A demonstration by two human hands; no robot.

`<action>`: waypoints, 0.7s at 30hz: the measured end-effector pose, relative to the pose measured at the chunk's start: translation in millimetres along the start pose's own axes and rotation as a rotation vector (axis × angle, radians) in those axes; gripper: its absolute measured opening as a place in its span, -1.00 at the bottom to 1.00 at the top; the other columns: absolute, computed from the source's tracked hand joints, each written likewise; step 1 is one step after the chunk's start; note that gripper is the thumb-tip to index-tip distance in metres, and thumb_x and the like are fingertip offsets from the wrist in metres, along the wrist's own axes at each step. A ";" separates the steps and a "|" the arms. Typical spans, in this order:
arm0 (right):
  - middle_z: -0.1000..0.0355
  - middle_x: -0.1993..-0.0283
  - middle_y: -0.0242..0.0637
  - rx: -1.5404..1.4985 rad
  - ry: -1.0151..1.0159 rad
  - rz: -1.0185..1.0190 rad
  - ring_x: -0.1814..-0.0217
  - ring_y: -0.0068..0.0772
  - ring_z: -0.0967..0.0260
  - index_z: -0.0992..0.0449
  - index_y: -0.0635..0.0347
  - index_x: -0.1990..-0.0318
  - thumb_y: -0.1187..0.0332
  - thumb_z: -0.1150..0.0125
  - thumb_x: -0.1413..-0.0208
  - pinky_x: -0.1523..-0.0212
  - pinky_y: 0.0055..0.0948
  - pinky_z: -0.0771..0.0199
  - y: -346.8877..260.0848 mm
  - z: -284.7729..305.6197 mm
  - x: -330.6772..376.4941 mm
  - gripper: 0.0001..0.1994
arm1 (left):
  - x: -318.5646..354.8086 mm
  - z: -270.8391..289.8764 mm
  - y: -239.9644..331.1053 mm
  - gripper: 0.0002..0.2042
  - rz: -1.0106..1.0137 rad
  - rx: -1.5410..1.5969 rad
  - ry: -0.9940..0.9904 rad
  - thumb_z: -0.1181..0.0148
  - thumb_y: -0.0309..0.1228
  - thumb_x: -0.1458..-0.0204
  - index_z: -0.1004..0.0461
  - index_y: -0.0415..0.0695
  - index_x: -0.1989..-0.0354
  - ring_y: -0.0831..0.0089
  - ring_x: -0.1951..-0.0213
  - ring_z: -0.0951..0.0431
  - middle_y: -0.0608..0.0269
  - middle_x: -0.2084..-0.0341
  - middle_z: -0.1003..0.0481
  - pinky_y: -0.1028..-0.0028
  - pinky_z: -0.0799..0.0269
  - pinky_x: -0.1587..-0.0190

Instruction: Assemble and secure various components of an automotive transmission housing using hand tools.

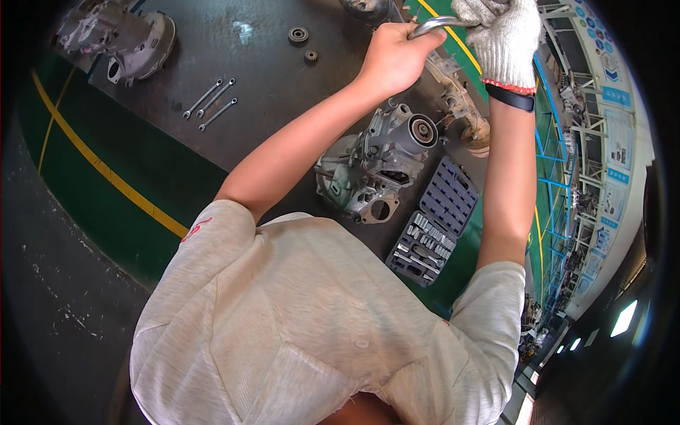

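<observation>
Location: mechanical workshop. Indicators: a dark bench (159, 106) carries gearboxes (382, 163), two loose gears (298, 35), three wrenches (219, 115) laid side by side, and an open socket set (448, 196). The green floor (85, 202) bears yellow lines (108, 172). At the far right, blue rails (554, 183) run beside white frames (591, 120) and printed wall panels (619, 145). A knit work glove (508, 60) covers the right hand (499, 32).

Curved piece (428, 27): metal, smooth, glossy. Glove (507, 46): knitted cloth, rough, matt. Gearbox housing (379, 157): cast metal, dull; spanners (203, 99): shiny metal; socket case (450, 193): matt plastic.
</observation>
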State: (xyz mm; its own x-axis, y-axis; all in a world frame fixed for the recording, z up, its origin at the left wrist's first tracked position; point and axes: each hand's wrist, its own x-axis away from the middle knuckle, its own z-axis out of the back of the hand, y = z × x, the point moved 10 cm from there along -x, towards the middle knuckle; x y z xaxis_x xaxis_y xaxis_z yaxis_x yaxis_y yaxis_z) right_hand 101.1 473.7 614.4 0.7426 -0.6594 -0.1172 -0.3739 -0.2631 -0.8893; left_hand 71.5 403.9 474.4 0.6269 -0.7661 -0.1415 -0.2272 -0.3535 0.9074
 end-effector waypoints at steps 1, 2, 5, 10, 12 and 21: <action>0.01 0.74 -0.62 0.172 0.149 0.102 0.78 -0.64 0.07 -0.19 -0.14 0.61 0.02 -0.14 -0.35 0.74 -0.57 0.06 -12.5 -0.4 6.7 -0.53 | -2.2 1.0 1.3 -0.67 -0.014 -0.037 -0.007 -0.30 -0.20 -0.13 -0.64 -0.30 0.36 0.68 0.59 -0.28 0.41 0.74 -0.36 0.43 -0.26 0.50; 0.01 0.74 -0.62 0.173 0.148 0.100 0.78 -0.64 0.07 -0.19 -0.14 0.61 0.02 -0.14 -0.35 0.74 -0.57 0.06 -13.1 1.5 4.4 -0.53 | -4.4 1.6 1.5 -0.67 -0.013 -0.036 -0.005 -0.30 -0.20 -0.13 -0.64 -0.30 0.36 0.68 0.59 -0.28 0.41 0.74 -0.36 0.43 -0.26 0.50; 0.01 0.74 -0.60 0.181 0.125 0.044 0.78 -0.63 0.06 -0.17 -0.13 0.62 -0.01 -0.14 -0.34 0.73 -0.56 0.04 -4.4 -1.7 1.3 -0.50 | -30.6 7.5 -10.2 -0.66 -0.052 -0.136 -0.054 -0.27 -0.20 -0.13 -0.62 -0.30 0.42 0.51 0.62 -0.43 0.26 0.73 -0.45 0.35 -0.35 0.48; -0.07 0.65 -0.51 0.261 0.243 0.126 0.70 -0.58 0.01 -0.42 0.01 0.49 -0.09 -0.06 -0.35 0.65 -0.49 -0.06 -50.3 -46.2 4.8 -0.55 | -76.5 5.3 -40.0 -0.70 0.034 -0.149 -0.145 -0.22 -0.24 -0.18 -0.59 -0.27 0.40 0.53 0.53 -0.49 0.35 0.63 -0.48 0.42 -0.38 0.41; 0.01 0.67 -0.60 -0.235 -0.320 -0.392 0.71 -0.66 0.11 -0.27 -0.04 0.52 -0.04 -0.08 -0.34 0.69 -0.61 0.04 -86.1 31.9 -72.3 -0.57 | -81.9 -40.0 -45.9 -0.69 0.061 -0.165 -0.240 -0.22 -0.23 -0.17 -0.58 -0.28 0.41 0.50 0.52 -0.51 0.33 0.61 -0.50 0.38 -0.37 0.39; -0.29 0.44 -0.36 0.397 0.146 -0.023 0.46 -0.39 -0.28 -0.33 0.01 0.40 0.08 -0.01 -0.39 0.41 -0.43 -0.33 -43.4 23.1 -46.0 -0.68 | 4.5 -122.5 -8.3 -0.72 0.007 -0.053 -0.061 -0.22 -0.30 -0.04 -0.42 -0.30 0.48 -0.10 0.29 -0.58 -0.18 0.50 -0.51 0.07 -0.44 0.20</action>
State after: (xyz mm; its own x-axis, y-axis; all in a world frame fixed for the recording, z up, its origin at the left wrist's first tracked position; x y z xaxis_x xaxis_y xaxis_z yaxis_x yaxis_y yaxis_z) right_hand 96.1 531.7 648.2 0.6510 -0.7570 -0.0570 -0.0941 -0.0059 -0.9955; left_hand 167.5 469.1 514.7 0.5789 -0.8001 -0.1574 -0.1908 -0.3206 0.9278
